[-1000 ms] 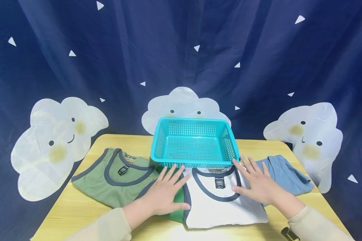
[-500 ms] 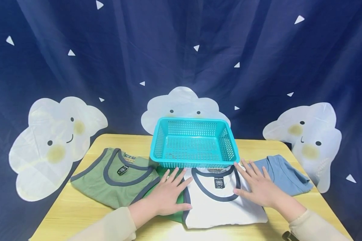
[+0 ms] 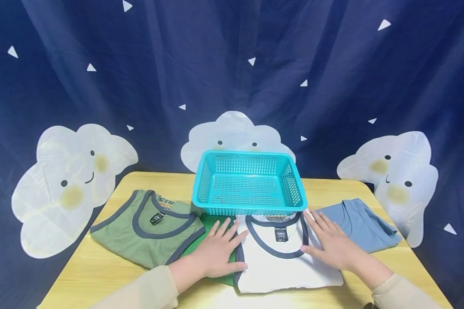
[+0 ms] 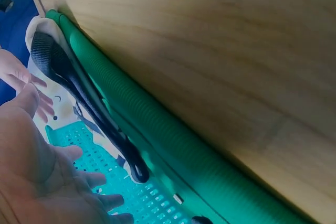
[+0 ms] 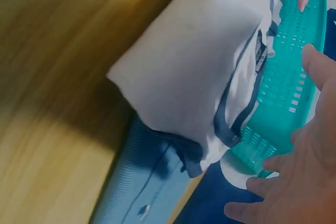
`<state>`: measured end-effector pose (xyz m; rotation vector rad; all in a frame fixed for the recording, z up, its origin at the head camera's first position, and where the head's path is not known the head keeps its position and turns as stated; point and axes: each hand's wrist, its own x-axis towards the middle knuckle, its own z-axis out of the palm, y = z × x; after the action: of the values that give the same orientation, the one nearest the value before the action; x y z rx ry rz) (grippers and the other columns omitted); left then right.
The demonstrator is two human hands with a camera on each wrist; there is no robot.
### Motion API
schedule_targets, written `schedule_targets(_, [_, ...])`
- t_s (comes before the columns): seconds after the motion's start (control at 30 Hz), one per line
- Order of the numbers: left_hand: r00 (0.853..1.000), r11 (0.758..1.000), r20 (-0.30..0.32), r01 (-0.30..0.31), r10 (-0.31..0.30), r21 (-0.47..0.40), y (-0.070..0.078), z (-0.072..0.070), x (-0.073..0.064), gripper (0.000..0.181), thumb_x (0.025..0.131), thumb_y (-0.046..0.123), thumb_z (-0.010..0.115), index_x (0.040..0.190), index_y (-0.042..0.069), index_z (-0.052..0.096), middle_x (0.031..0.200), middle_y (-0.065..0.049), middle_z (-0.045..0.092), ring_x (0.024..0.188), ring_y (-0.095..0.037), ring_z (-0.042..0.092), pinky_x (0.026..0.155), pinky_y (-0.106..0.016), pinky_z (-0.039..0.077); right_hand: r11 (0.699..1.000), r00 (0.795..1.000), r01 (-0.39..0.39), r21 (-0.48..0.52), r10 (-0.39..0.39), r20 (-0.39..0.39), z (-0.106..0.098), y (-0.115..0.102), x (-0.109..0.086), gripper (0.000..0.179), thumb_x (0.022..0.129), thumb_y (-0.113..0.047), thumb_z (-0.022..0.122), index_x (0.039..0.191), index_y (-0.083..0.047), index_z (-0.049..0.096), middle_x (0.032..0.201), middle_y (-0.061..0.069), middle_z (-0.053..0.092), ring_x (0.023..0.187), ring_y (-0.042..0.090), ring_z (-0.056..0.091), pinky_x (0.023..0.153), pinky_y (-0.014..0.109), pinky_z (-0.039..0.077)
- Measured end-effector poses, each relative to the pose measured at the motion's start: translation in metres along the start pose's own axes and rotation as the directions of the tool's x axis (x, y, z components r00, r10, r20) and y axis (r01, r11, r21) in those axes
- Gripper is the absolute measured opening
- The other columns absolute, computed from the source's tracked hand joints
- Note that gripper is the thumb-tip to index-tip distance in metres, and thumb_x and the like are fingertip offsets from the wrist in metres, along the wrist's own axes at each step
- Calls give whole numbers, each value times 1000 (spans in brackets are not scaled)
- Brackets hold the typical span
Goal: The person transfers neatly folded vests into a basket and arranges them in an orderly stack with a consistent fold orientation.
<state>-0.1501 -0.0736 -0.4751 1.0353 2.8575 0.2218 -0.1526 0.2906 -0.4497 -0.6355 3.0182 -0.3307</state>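
Observation:
A folded white top [image 3: 282,272] with navy trim and a black neck label lies in front of the teal basket [image 3: 251,211]. My left hand [image 3: 218,253] is spread over its left side, where a bright green garment [image 3: 201,234] shows underneath. On the other side my right hand [image 3: 334,246], fingers straight, spans the top's right edge and the folded blue garment [image 3: 355,221]. Both palms appear empty in the wrist views. Left of my left hand lies an olive green top [image 3: 151,240] with dark trim, overlapping the bright green garment.
The plastic basket has mesh walls, nothing in it, and stands at the table's back edge. Behind the wooden table [image 3: 81,274] hangs a navy curtain [image 3: 232,56] with white clouds [image 3: 77,163] and small triangles.
My left hand has shifted slightly right and nearer to me. The right hand has drawn slightly down, its fingers closer together. Garments and basket stay in place.

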Motion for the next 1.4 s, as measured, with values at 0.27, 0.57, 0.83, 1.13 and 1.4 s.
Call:
schedule_targets(0.27, [999,1000,41,-2,2,-1,6,0,1,85,93,76,39,160,25,27,165,-12,20,150,-40,16,118,-62,17,1000,1000,26,-4,-26,1,11,2,-1,85,95,-58,58,158,-9,28,160,26,24,144,53,22,108,73,25])
schedule_targets(0.57, [998,1000,65,-2,0,20,9,5,7,85,92,78,35,160,26,28,166,-11,18,151,-39,14,119,-61,17,1000,1000,19,17,-19,21,18,1,-2,80,96,-57,57,156,-8,35,156,28,32,140,56,28,104,74,30])
schedule_targets(0.83, [996,1000,85,-4,2,25,10,9,10,83,93,78,32,158,26,31,165,-10,22,151,-38,14,119,-60,18,999,997,-5,36,2,80,23,2,-1,78,96,-61,53,152,-7,42,155,29,32,140,56,28,105,73,31])
schedule_targets(1.13, [992,1000,122,2,1,-27,11,10,10,80,95,75,34,156,23,37,163,-12,26,151,-38,16,119,-59,17,999,992,-19,38,14,127,23,5,0,74,98,-61,50,149,-8,47,151,30,38,140,56,28,105,72,32])
schedule_targets(1.4, [993,1000,113,23,-22,-7,13,10,11,73,96,70,40,152,23,43,161,-10,32,149,-34,26,118,-53,25,998,989,-39,49,32,142,19,1,-1,69,99,-59,49,145,-8,53,150,29,41,140,54,29,106,71,31])
